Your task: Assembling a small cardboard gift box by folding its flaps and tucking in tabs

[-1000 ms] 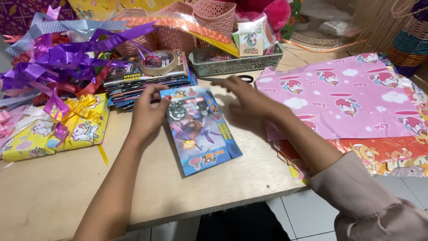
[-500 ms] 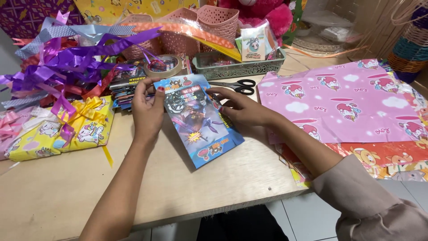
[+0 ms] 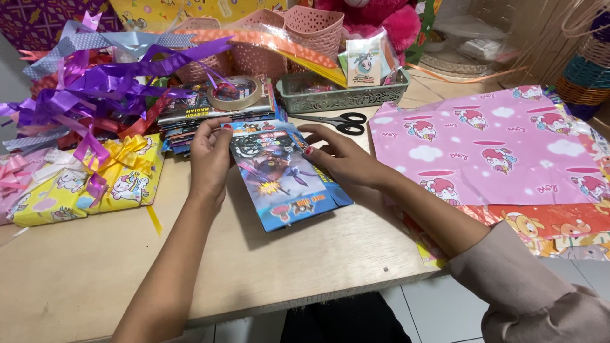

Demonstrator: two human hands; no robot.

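Item: blue gift bag [image 3: 286,181], flat on surface [image 3: 95,279] | likely light, glossy, creasable; hold by edges | left hand [image 3: 210,159] grip pinches far-left edge | right hand [image 3: 340,159] spread, pressing right side.

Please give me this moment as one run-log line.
left hand: grips blue packet edge | right hand: rests on packet | scissors: lying behind
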